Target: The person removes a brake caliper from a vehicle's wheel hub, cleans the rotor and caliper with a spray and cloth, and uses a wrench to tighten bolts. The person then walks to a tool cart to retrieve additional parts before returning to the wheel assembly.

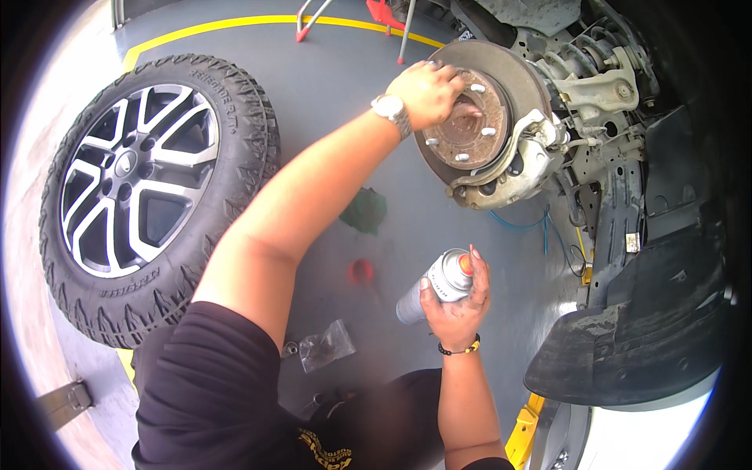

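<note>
My left hand [429,92], with a watch on its wrist, is closed on the upper left part of a brake disc [522,90]. Its fingers bend over the rusty hub face [470,137], from which several wheel studs stick out; the fingertips are partly hidden. A pale brake caliper [521,168] sits on the disc's lower right side. Lower down, apart from the disc, my right hand [462,305] is wrapped round a white and grey spray can [448,276]. The can tilts with its orange nozzle towards the upper right, and the index finger is at the nozzle.
A large wheel with tyre [251,133] stands at the left. On the grey floor lie a clear plastic bag [327,346], a red round thing [360,272] and a green patch [363,211]. Suspension parts [603,90] and a black liner [627,337] fill the right. A blue hose [517,225] trails below.
</note>
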Available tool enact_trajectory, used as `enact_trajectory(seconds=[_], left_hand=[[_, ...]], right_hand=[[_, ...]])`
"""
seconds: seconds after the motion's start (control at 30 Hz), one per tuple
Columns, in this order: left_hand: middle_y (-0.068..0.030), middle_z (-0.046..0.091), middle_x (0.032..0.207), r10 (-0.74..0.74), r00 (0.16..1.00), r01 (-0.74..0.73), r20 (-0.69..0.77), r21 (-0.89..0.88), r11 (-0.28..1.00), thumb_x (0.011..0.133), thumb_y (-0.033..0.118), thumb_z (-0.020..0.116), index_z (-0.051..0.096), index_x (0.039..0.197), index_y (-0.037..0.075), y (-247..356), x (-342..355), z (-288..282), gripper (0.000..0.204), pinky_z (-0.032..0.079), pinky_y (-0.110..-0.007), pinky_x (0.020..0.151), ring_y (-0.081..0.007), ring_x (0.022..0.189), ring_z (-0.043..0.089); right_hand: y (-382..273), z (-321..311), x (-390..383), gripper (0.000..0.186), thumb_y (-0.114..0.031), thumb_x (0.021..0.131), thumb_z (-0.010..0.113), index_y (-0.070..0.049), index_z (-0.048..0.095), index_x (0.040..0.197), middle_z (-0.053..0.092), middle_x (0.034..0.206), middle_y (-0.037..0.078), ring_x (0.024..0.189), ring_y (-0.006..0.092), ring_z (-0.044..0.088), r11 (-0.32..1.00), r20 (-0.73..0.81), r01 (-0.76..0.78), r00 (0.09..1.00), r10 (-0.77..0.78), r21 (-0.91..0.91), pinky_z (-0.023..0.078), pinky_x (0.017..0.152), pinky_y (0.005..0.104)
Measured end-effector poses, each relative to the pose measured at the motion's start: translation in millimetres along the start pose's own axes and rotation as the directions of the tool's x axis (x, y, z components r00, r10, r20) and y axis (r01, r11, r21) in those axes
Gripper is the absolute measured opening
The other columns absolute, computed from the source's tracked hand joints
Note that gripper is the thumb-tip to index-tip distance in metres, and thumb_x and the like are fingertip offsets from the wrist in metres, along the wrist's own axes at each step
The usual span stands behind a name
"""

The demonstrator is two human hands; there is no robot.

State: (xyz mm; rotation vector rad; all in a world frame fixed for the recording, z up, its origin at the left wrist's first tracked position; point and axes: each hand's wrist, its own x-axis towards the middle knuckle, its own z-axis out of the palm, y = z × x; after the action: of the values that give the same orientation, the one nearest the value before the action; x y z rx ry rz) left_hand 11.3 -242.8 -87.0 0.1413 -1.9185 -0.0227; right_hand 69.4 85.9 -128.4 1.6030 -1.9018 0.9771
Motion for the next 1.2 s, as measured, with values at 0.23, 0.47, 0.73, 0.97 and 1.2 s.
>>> enact_trajectory(seconds=[0.23,0.47,0.73,0.97,1.2], left_hand=[[-0.0115,0.069,0.081,-0.033,0.991,0.025,0.132,0.069,0.997,0.095,0.059,0.054,0.075,0.092,0.006,13,19,0,0.057,0.057,-0.044,0.068,-0.0328,0.082,0.070],[-0.0127,0.066,0.079,0.044,0.982,-0.055,-0.185,-0.056,0.997,0.095,0.036,0.064,0.067,0.084,0.005,-16,16,18,0.032,0.056,-0.041,0.070,-0.0320,0.074,0.068],[-0.0118,0.066,0.089,0.069,0.994,-0.074,-0.089,-0.050,0.996,0.093,0.042,0.066,0.065,0.093,0.006,-14,11,20,0.036,0.056,-0.040,0.072,-0.0312,0.077,0.068],[-0.0109,0.068,0.084,-0.327,0.942,0.320,-0.080,-0.085,0.944,0.095,0.043,0.061,0.071,0.084,0.011,0,-2,42,0.035,0.056,-0.042,0.073,-0.0326,0.079,0.069],[-0.0332,0.069,0.100,-0.845,0.197,0.976,0.497,-0.177,0.124,0.104,0.050,0.033,0.072,0.098,-0.006,31,-26,36,0.069,0.053,-0.049,0.094,-0.0462,0.104,0.067]], right_hand=[[10,2,-4,0.081,-0.012,0.073,0.082,-0.008,0.041,0.142,0.056,0.114,0.020,0.096,0.0339,0.060,0.996,-0.027,-0.036,0.999,0.033,-0.083,0.053,0.085,0.0446],[13,1,-1,0.084,-0.015,0.076,0.083,0.000,0.037,0.144,0.053,0.133,0.026,0.121,0.0393,0.058,0.997,0.017,-0.015,1.000,0.016,-0.074,0.049,0.102,0.0484],[5,8,28,0.079,-0.010,0.073,0.081,-0.004,0.042,0.142,0.058,0.112,0.020,0.094,0.0334,0.059,0.992,-0.080,0.005,0.997,-0.015,-0.128,0.053,0.079,0.0431],[-13,6,67,0.077,-0.014,0.071,0.082,-0.007,0.048,0.140,0.063,0.120,0.013,0.098,0.0329,0.059,0.952,-0.113,0.024,0.992,-0.061,-0.306,0.047,0.084,0.0446],[-21,12,60,0.075,-0.019,0.073,0.081,-0.011,0.049,0.140,0.065,0.121,0.010,0.107,0.0326,0.059,0.920,-0.087,-0.096,0.994,0.067,-0.381,0.043,0.087,0.0462]])
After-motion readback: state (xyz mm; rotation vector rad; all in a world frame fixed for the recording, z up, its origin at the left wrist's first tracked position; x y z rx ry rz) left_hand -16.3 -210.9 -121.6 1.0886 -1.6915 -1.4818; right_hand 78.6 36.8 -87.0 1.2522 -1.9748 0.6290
